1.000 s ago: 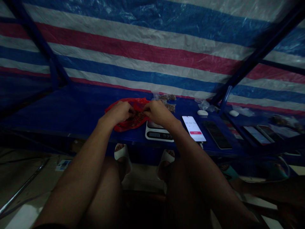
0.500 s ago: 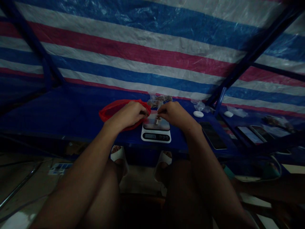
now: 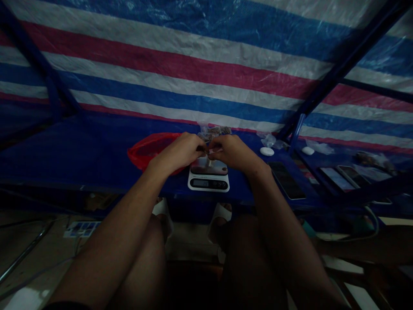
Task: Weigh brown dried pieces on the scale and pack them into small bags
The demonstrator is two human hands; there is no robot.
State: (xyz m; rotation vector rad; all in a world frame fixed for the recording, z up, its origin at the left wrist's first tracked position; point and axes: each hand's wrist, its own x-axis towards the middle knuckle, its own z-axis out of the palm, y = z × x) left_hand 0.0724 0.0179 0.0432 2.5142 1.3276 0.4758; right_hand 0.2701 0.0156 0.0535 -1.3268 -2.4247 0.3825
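Above the kitchen scale (image 3: pixel 193 183), my two hands come together with bent fingers. My left hand (image 3: pixel 191 147) is closed, its fingertips at the edge of a small clear plastic bag (image 3: pixel 209 162). Opposite it, my right hand (image 3: pixel 228 148) pinches the same bag, which hangs over or rests on the scale's plate; I cannot tell which. What the bag holds is too dark to make out. A small dark piece (image 3: pixel 224 169) lies on the plate's right corner. Left of the scale, a red plastic bag (image 3: pixel 138 151) lies with its mouth spread, partly behind my left wrist.
Filled clear bags (image 3: pixel 222 130) lie behind the scale. To the right are a white case (image 3: pixel 267 151), a dark phone (image 3: pixel 287 181), a second white case (image 3: pixel 308 150) and more phones (image 3: pixel 337 178). Blue metal posts (image 3: pixel 295 133) and a striped tarp (image 3: pixel 180 69) stand behind the blue table.
My left hand has moved right, away from the red bag's edge, to meet my right hand at the small clear bag. A small dark piece now shows on the scale's plate.
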